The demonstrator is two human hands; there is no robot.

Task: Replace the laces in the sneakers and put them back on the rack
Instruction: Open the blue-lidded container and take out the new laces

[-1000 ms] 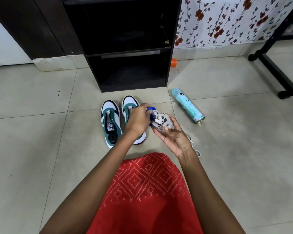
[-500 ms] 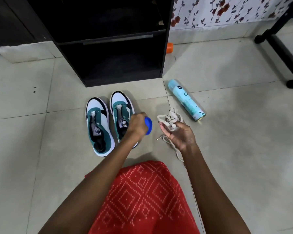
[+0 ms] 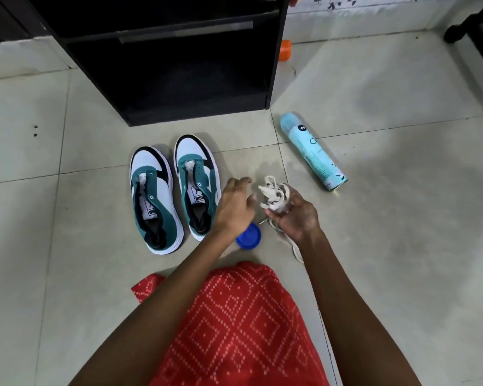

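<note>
Clutching a tangled bundle of white laces [image 3: 273, 195] in the right hand [image 3: 297, 217], a person sits on the tiled floor [image 3: 67, 246]. The left hand [image 3: 234, 207] hovers just beside the bundle, fingers loose and holding nothing. The sneakers [image 3: 200, 188] stand laceless, side by side, toes toward the black rack [image 3: 195, 115], near the left hand.

The step in hand looks like untangling. It would go best if the free hand found one tipped end, such as the strand trailing to the floor below the right hand. That hand could then draw a single lace clear before threading from the toe eyelets upward.

Counted:
- two sneakers
- one lace bundle (how many laces it holds cannot be told)
- one blue lid [image 3: 248, 236] on the floor under the left wrist
- one pale-blue spray can [image 3: 313, 151]
- one small orange object [image 3: 285, 50] beside the rack
</note>
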